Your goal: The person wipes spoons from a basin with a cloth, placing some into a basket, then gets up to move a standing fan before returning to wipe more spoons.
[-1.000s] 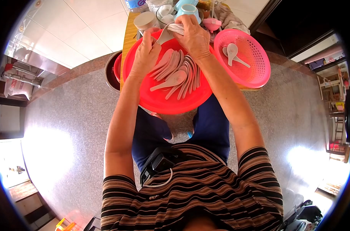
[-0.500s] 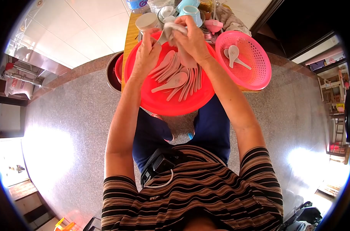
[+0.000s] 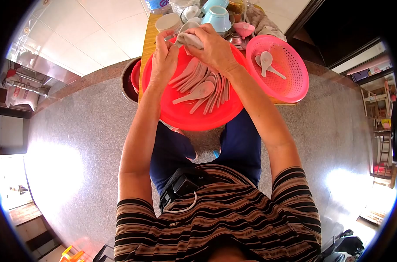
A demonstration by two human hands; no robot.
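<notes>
Above the far side of a red basin (image 3: 172, 115), my left hand (image 3: 165, 61) is closed on a pale spoon (image 3: 189, 27), fingers pinching near its handle. My right hand (image 3: 215, 49) grips a whitish cloth (image 3: 191, 40) pressed against that spoon; part of the spoon is hidden by the cloth and fingers. Below both hands, several pale soup spoons (image 3: 200, 92) lie fanned in overlapping rows inside the basin. To the right, a pink colander (image 3: 298, 83) holds a few similar spoons (image 3: 266, 61).
A wooden table (image 3: 148, 39) carries the basin and colander. Behind the basin stand a light blue bowl (image 3: 217, 18), a round white lid or container (image 3: 168, 22), a small pink item (image 3: 243, 29) and a crumpled cloth (image 3: 265, 24). Another dark-rimmed basin (image 3: 127, 83) sits at the left.
The cloth, which hung down loosely and blurred, is now bunched in my right hand against the spoon. Both hands stay over the basin's far side.
</notes>
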